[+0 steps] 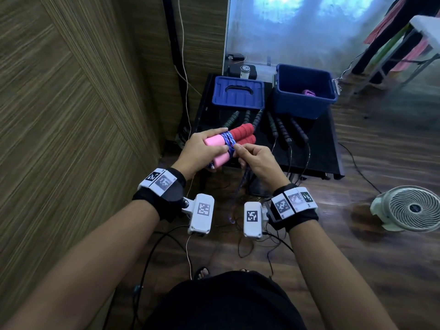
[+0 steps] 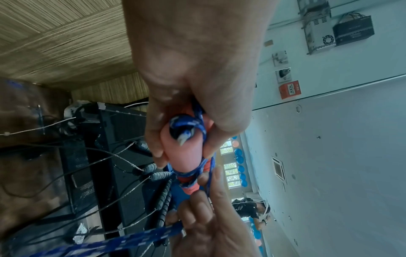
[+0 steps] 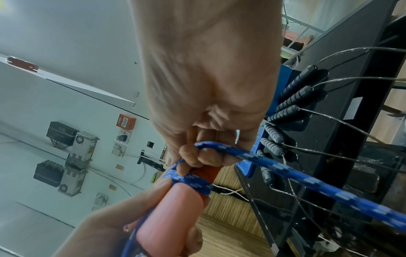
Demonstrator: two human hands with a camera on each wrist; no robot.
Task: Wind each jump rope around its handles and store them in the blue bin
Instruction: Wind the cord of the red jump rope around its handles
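Observation:
My left hand [image 1: 202, 151] grips two pink-and-red jump rope handles [image 1: 240, 134] held side by side, with blue patterned rope [image 1: 62, 139] wound around their middle. My right hand [image 1: 252, 158] pinches the loose blue rope [image 3: 285, 170] right beside the winding, and the rest of the rope hangs down between my wrists. In the left wrist view the knotted rope end [image 2: 184, 130] sticks out of a pink handle end [image 2: 186, 156]. The open blue bin [image 1: 304, 91] stands at the back right of the black table [image 1: 319, 148], with a pink rope bundle [image 1: 309, 92] inside.
The blue bin lid [image 1: 238, 92] lies left of the bin. Several black jump rope handles [image 1: 281, 129] with thin cables lie on the table in front of both. A white fan [image 1: 409, 208] stands on the wooden floor at right. A wood-panel wall is close on my left.

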